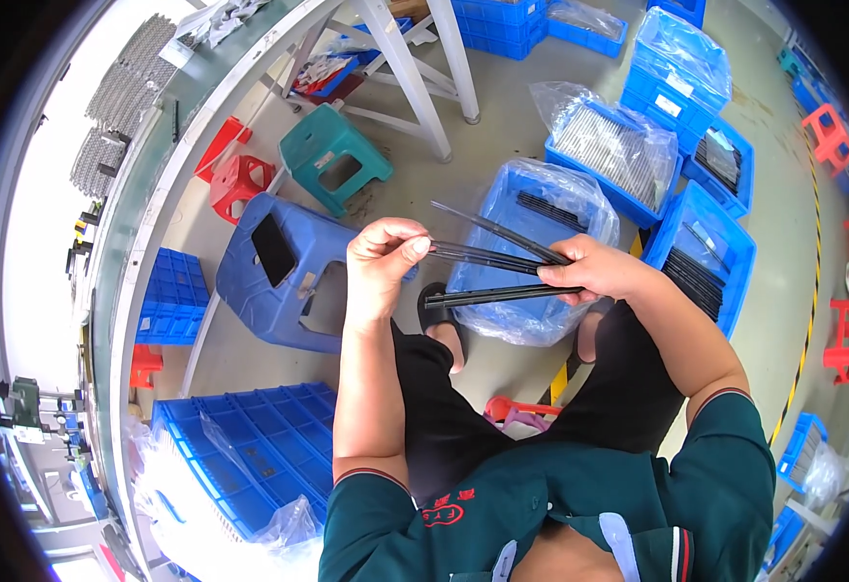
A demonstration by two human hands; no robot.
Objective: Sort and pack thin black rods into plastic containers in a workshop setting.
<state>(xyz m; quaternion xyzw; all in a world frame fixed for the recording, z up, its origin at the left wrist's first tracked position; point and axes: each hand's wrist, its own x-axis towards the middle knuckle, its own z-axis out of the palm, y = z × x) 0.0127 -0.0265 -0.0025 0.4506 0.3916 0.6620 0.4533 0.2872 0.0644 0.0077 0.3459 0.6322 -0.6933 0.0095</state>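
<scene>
My right hand (pixel 601 269) grips a fanned bundle of thin black strips (pixel 498 264) at their right ends. One strip points up to the left, one lies level toward the left, and one sits lower, near my knee. My left hand (pixel 384 254) pinches the left end of the middle strip between thumb and fingertips. Both hands are held above my lap, over a blue crate lined with clear plastic (pixel 531 204) that holds more black strips.
A blue plastic stool (pixel 284 276) with a dark phone on it stands to my left, a teal stool (pixel 332 155) and red stools (pixel 238 179) beyond. Blue crates of strips (pixel 701 247) sit ahead right. A ribbed blue crate (pixel 250 441) lies lower left beside a long workbench (pixel 143 223).
</scene>
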